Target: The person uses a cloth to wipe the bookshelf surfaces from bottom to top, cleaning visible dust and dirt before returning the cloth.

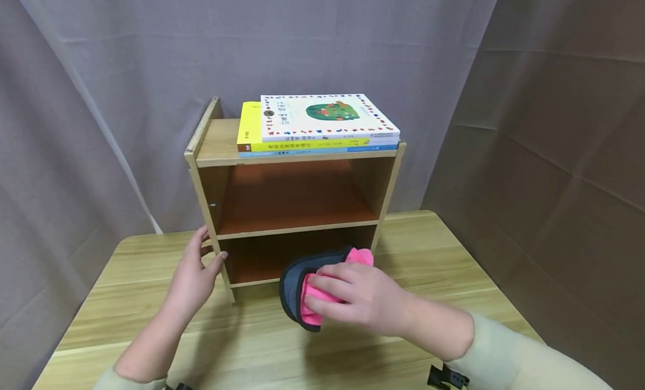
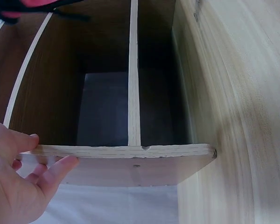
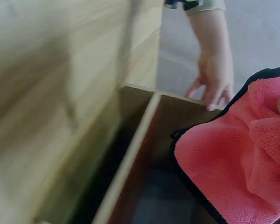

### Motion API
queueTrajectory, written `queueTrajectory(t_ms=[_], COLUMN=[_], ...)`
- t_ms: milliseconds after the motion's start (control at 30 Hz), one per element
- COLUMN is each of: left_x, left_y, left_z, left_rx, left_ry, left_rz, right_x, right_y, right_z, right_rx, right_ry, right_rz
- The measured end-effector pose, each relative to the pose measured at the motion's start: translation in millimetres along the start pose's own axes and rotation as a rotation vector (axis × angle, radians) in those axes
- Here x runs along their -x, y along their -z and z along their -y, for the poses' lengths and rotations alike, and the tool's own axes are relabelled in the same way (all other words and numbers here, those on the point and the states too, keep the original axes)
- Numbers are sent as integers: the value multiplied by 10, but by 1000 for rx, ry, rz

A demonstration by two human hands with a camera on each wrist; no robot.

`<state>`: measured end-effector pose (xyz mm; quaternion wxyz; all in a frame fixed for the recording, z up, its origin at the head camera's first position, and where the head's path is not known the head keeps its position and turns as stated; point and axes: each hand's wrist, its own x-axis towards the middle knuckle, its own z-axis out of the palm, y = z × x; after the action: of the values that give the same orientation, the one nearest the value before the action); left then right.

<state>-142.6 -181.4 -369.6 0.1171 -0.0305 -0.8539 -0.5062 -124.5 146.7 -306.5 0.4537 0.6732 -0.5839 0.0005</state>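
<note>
A small wooden bookshelf (image 1: 297,231) stands on the table, seen from the front in the head view. My left hand (image 1: 194,275) holds its left side panel (image 2: 130,170) by the front edge, the thumb on one face and fingers on the other. In front of the lower compartment, my right hand (image 1: 363,295) grips a cleaning cloth (image 3: 224,158), pink and fluffy on one side, grey on the other, with black edging. The cloth is bunched and folded over in the fingers. Most of my right hand is out of the right wrist view.
Several books (image 1: 322,121) lie stacked flat on the shelf's top board, a white picture book uppermost. The light wooden table (image 1: 272,345) extends around the shelf. Grey curtains (image 1: 322,43) hang behind and at the sides.
</note>
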Motion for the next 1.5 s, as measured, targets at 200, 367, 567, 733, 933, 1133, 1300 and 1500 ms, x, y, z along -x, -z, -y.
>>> queueTrajectory(t_ms=[200,367,567,733,933,1133,1300,1500], left_x=[-7,-17,-25,-31,-36,-29,-19,-8], left_y=[6,3,-1,-5,-24,-25,-16,-1], left_z=[12,20,26,25,33,28,21,28], left_rx=[-4,-10,-17,-21,-17,-10,-5,-12], left_ry=[-2,0,-2,0,-8,-4,-1,-1], left_rz=[-6,-6,-13,-13,-10,-11,-11,-16], right_x=[260,434,635,806,948,1082,1182,1298], right_y=[-82,-152,-259,-363,-461,-518,-511,-487], right_z=[121,211,311,365,356,360,395,491], right_rx=[-34,-80,-157,-233,-294,-325,-358,-421], right_ry=[-45,-65,-125,-200,-235,-286,-326,-416], right_rz=[62,84,105,144,200,297,395,560])
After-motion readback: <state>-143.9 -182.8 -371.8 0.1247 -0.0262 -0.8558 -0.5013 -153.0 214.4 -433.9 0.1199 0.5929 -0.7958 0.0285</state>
